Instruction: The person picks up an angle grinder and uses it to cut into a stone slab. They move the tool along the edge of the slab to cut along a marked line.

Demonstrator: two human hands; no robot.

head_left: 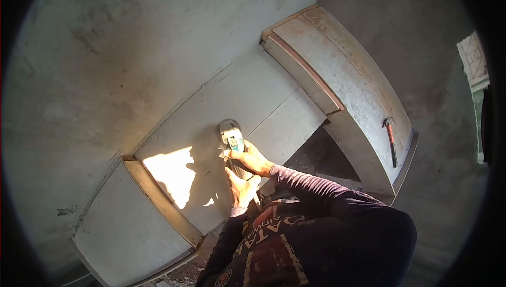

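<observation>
In the middle of the head view, my two hands are closed around an angle grinder (232, 140) with a pale and teal body. My right hand (254, 160) grips the body just behind the head, thumb across the top. Lower down, my left hand (242, 188) wraps the rear part, close to my chest. The rounded head of the tool points away from me, over a grey panel (263, 97) with a thin seam line. What the head's underside touches is hidden.
On the raised right-hand panel lies a hammer (390, 140) with a red and black handle. A wooden edge strip (158, 194) borders the left raised panel. A dark triangular opening (324, 155) gapes right of my hands. Debris (184, 274) lies below, and a stained wall (105, 76) rises behind.
</observation>
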